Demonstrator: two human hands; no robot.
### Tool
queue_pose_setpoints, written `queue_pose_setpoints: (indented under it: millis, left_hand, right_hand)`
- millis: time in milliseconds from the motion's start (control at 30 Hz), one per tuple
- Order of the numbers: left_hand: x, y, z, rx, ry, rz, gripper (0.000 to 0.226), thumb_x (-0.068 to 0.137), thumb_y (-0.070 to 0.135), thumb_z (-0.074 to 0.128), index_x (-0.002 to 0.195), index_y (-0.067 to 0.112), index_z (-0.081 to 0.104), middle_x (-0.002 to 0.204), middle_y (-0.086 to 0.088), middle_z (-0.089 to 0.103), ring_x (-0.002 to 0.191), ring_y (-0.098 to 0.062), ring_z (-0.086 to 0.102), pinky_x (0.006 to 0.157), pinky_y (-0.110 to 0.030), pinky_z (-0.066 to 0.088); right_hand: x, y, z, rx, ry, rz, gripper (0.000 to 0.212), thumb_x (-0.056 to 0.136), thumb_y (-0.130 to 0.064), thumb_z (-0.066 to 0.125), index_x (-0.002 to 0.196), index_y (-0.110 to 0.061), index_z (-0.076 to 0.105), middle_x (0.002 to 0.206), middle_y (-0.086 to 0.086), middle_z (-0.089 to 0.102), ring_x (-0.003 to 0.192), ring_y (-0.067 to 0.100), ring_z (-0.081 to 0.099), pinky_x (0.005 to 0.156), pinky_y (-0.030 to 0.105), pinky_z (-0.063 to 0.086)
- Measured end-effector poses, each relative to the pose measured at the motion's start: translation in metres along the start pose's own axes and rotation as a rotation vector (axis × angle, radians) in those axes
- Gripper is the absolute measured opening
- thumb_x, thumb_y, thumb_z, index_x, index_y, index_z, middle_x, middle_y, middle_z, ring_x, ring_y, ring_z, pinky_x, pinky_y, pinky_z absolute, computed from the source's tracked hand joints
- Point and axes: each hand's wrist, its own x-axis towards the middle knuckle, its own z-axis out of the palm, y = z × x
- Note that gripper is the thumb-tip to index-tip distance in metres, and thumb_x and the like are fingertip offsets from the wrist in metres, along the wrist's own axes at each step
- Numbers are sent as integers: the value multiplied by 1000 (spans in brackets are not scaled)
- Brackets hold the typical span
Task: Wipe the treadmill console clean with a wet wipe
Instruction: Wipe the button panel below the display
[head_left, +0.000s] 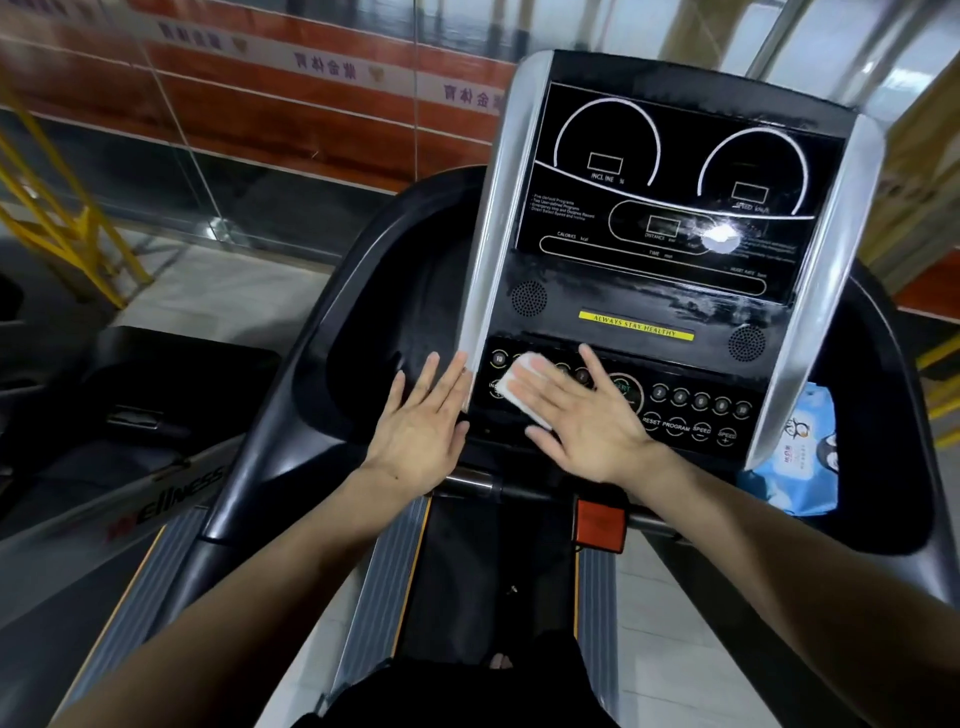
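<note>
The console (660, 249) fills the upper right of the frame, a black panel between two silver side rails, tilted a little clockwise. Its upper part carries two round dial outlines and white lettering, with a bright glare spot right of centre. Below that runs a yellow strip (636, 326) flanked by two round speaker grilles, and under the strip lies the button panel (691, 410) with rows of round keys.

The right hand (582, 415) sits at the centre of the frame, fingers straight and spread, pressing flat on the left half of the button panel. Under its fingers lies the wipe (524, 384), a white folded pad, partly covered by the fingers and showing at their tips and along the hand's left edge. The wipe touches the panel surface near the lower end of the left silver rail.

The left hand (421, 431) lies just left of the right one, fingers straight and slightly apart, holding nothing. Its fingertips reach the lower end of the left silver rail and the black tray beside it; whether the palm touches the surface cannot be told.

At the right edge of the frame, in the tray beside the right rail, sits a blue wipe pack (800, 457), partly hidden by the rail. Below the console, centre of the frame, an orange-red tab (600, 525) hangs on the crossbar, above the belt (467, 571). A second treadmill (156, 499) stands at lower left.
</note>
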Motion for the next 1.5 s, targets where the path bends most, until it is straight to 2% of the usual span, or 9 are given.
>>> queue_pose_setpoints:
  millis: [133, 367, 567, 767, 867, 1033, 1233, 1400, 1500]
  left_hand:
    - [2, -4, -1, 13, 12, 34, 69, 108, 40, 31, 165, 19, 0, 172, 8, -17, 158, -23, -17, 129, -57, 4]
    - [12, -9, -10, 47, 32, 69, 70, 107, 37, 32, 164, 15, 0, 173, 3, -16, 158, -26, -18, 128, -58, 1]
    - [12, -16, -10, 93, 4, 86, 75, 106, 37, 34, 163, 18, -12, 170, 6, -26, 158, -27, -20, 127, -59, -4]
    - [12, -23, -19, 106, -18, 110, 77, 104, 30, 36, 163, 21, -13, 168, 11, -28, 157, -26, -24, 127, -59, -7]
    - [11, -21, -21, 94, -30, 106, 78, 104, 28, 36, 163, 21, -14, 168, 11, -30, 156, -25, -26, 127, -58, -9]
    - [10, -19, -22, 95, -38, 107, 77, 104, 26, 36, 163, 20, -14, 168, 9, -29, 156, -26, -24, 127, -59, -7]
    - [8, -18, -24, 97, -28, 120, 76, 104, 26, 38, 163, 18, -10, 170, 6, -26, 157, -28, -23, 126, -62, -6]
    - [9, -17, -26, 51, 11, 137, 73, 103, 21, 40, 165, 17, 0, 172, 5, -18, 157, -27, -22, 127, -58, -5]
    - [8, -14, -24, 28, 27, 138, 74, 103, 19, 41, 165, 16, 0, 172, 3, -20, 157, -27, -24, 128, -56, -5]
  right_hand:
    - [14, -12, -3, 37, 5, 151, 63, 111, -49, 26, 167, -23, 14, 175, -2, 13, 162, 18, 2, 127, 64, -1]
    - [1, -23, 5, 37, -54, -55, 61, 110, -50, 30, 165, -24, 24, 174, -2, 16, 162, 17, 6, 128, 62, -2]
    - [35, -18, -10, 7, -2, 149, 64, 111, -49, 26, 167, -21, 16, 175, 0, 12, 162, 19, 3, 127, 63, -3]
    - [12, -49, 10, 59, -68, 33, 61, 111, -49, 26, 166, -23, 20, 174, -3, 16, 162, 16, 3, 128, 60, -6]
    - [17, -39, 3, 30, -51, 20, 61, 110, -49, 29, 166, -24, 22, 174, -4, 16, 162, 15, 6, 128, 62, 0]
    - [41, -41, -10, 18, -14, 232, 64, 110, -49, 27, 166, -20, 20, 174, 0, 16, 162, 20, 5, 128, 61, 0]
    - [19, -56, -2, 49, -44, 328, 64, 110, -48, 27, 167, -22, 17, 174, -2, 10, 162, 15, 2, 129, 58, -2]
    - [-17, -46, 1, 137, -63, 688, 64, 108, -48, 15, 167, -22, 6, 175, -4, 1, 161, 14, -4, 129, 53, -8]
    - [-11, -53, 2, 337, 26, 788, 67, 109, -47, 20, 167, -17, 6, 175, -2, -1, 161, 13, -8, 132, 43, 0]
